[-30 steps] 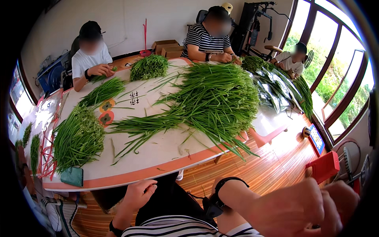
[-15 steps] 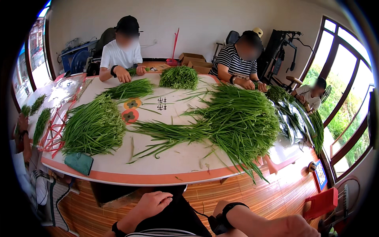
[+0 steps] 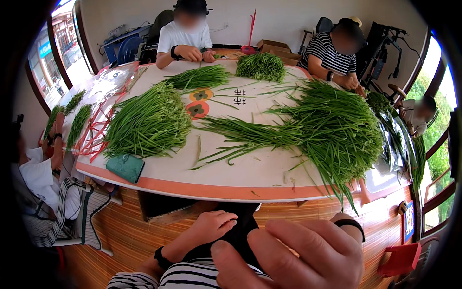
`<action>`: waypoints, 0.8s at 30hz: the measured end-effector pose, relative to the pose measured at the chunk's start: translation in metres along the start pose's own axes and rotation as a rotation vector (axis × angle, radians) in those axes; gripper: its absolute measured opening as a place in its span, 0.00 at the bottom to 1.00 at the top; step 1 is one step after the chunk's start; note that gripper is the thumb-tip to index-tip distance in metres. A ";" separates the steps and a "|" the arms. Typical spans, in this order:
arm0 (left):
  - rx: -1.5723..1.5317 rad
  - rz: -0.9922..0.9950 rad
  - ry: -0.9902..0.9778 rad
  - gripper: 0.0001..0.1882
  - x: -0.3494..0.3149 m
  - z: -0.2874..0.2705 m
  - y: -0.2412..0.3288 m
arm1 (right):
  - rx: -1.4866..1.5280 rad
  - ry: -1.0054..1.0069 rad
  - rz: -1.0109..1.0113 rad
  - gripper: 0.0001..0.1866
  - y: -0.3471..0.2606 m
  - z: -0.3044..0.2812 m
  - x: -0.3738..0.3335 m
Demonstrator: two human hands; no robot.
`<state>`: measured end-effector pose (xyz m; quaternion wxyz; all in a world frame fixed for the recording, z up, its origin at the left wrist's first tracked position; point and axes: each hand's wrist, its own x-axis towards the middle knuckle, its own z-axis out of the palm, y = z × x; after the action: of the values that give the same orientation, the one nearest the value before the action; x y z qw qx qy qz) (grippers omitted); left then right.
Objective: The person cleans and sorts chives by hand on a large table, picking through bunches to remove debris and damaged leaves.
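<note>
My left hand (image 3: 215, 225) lies on my lap, below the near edge of the table (image 3: 226, 187). Its fingers are loosely stretched, and I see nothing in them. Large and close, my right hand (image 3: 303, 253) is raised in front of my body, with fingers bent and the thumb apart. No object shows in it. Beyond the hands, a big heap of flowering chives (image 3: 337, 130) covers the right of the table, its stems trailing left. Another thick pile of chives (image 3: 147, 120) lies at the left, behind a green wallet-like case (image 3: 125, 168).
Across the table, a person in white (image 3: 185, 41) and one in stripes (image 3: 329, 50) handle stems. Others sit at far left and far right. Red ties (image 3: 98, 137) lie on the left side. A red stool (image 3: 399, 259) stands on the floor at right.
My right hand has come up and left from the lower right, now close before me. The whole view has shifted, so the table appears farther right and higher. My left hand stays on my lap.
</note>
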<state>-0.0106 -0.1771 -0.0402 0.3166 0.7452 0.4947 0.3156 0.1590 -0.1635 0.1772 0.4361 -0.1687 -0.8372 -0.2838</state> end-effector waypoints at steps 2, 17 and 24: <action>0.042 0.027 -0.006 0.09 0.001 0.007 -0.013 | -0.084 -0.018 0.007 0.17 -0.002 0.000 0.003; -0.074 -0.181 -0.053 0.10 0.034 -0.047 0.026 | 0.733 -0.458 0.051 0.13 0.004 0.024 -0.050; -0.129 -0.002 0.044 0.13 0.134 -0.075 0.015 | 0.616 -0.209 1.115 0.10 0.069 0.122 -0.172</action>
<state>-0.0199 -0.0442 0.0375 0.3536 0.7157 0.4808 0.3627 0.2149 -0.0395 0.0013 0.4628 -0.4721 -0.7051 0.2565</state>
